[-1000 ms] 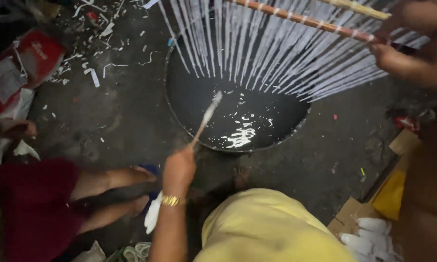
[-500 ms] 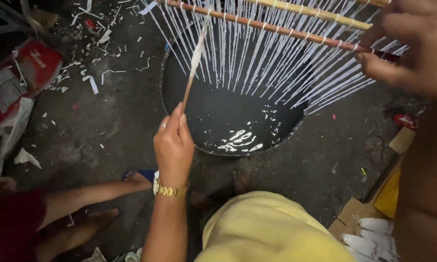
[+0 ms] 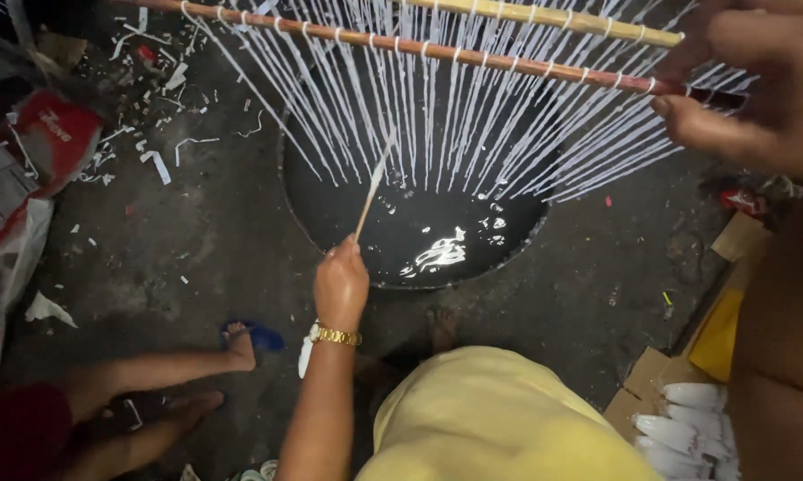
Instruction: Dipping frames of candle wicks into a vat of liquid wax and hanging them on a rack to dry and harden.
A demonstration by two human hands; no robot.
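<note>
one thin stick [image 3: 371, 191] pinched in left hand [image 3: 340, 287], slanting up.

Two long rods are crossing the top of the view, one reddish-brown rod [image 3: 473, 55] and one pale yellow rod [image 3: 544, 16] just above it toward twelve o'clock. White strings [image 3: 473, 134] are hanging from them, too many and too close to count. One dark round basin [image 3: 419, 232] is sitting at the centre. One thin stick [image 3: 372, 189] is rising from one hand [image 3: 341, 287] wearing one gold bracelet [image 3: 337, 336]. One more hand [image 3: 758, 89] is showing at two o'clock. One blue sandal [image 3: 259, 337] is lying toward eight o'clock.
</note>
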